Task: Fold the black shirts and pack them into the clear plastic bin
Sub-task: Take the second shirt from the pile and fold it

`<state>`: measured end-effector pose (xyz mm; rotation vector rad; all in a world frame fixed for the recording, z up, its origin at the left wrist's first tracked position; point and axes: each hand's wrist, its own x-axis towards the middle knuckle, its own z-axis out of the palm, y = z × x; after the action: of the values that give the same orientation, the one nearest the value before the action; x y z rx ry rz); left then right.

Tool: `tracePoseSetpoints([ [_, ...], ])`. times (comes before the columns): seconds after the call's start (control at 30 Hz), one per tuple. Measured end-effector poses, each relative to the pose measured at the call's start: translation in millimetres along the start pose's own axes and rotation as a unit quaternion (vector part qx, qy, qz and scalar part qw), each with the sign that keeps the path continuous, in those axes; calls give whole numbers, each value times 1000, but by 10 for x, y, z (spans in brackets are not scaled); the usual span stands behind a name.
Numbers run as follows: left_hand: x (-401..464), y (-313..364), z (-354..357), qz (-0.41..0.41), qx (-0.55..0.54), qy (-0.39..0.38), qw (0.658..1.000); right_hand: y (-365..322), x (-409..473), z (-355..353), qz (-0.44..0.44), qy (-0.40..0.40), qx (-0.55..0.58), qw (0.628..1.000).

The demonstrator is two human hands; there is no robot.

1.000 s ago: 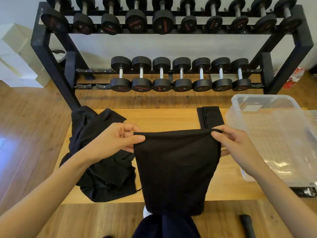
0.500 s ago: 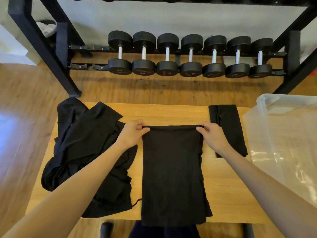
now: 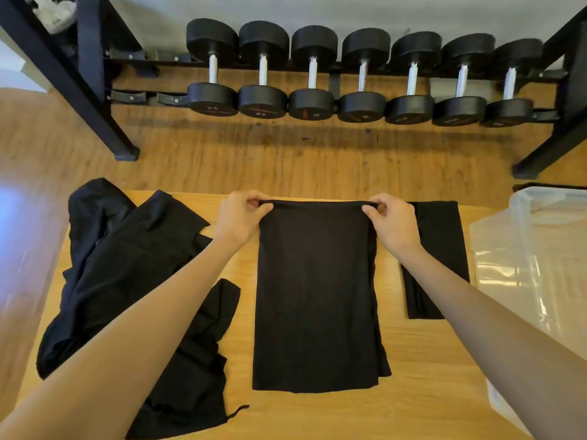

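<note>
A black shirt [image 3: 317,296], folded into a long rectangle, lies flat on the wooden table [image 3: 413,392]. My left hand [image 3: 238,217] pinches its far left corner and my right hand [image 3: 392,222] pinches its far right corner, near the table's far edge. A loose pile of black shirts [image 3: 127,281] covers the table's left side. A narrow folded black shirt [image 3: 440,249] lies to the right, partly under my right forearm. The clear plastic bin [image 3: 540,265] stands at the right edge of the view.
A black dumbbell rack [image 3: 349,77] with several dumbbells stands on the wooden floor [image 3: 286,154] beyond the table. Its legs come down at the far left and far right.
The shirt hung from my raised hands a second ago. It has since been carried forward and laid flat on the table, and both hands now hold its top corners near the far edge.
</note>
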<state>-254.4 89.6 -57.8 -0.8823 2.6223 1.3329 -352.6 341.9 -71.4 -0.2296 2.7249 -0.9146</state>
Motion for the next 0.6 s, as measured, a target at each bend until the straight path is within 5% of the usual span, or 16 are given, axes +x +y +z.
tracePoseSetpoints([
  [0.2, 44, -68, 93, 0, 39, 29, 999, 9, 40, 58, -21, 27, -49, 998],
  [0.33, -273, -95, 263, 119, 99, 97, 983, -57, -252, 148, -141, 90, -149, 974],
  [0.47, -820, -202, 627, 194, 212, -1, 958, -155, -837, 506, -178, -10, -184, 967],
  [0.6, -1017, -436, 793, 175, 311, -20, 934, 74, -1028, 657, -134, -32, -250, 958],
])
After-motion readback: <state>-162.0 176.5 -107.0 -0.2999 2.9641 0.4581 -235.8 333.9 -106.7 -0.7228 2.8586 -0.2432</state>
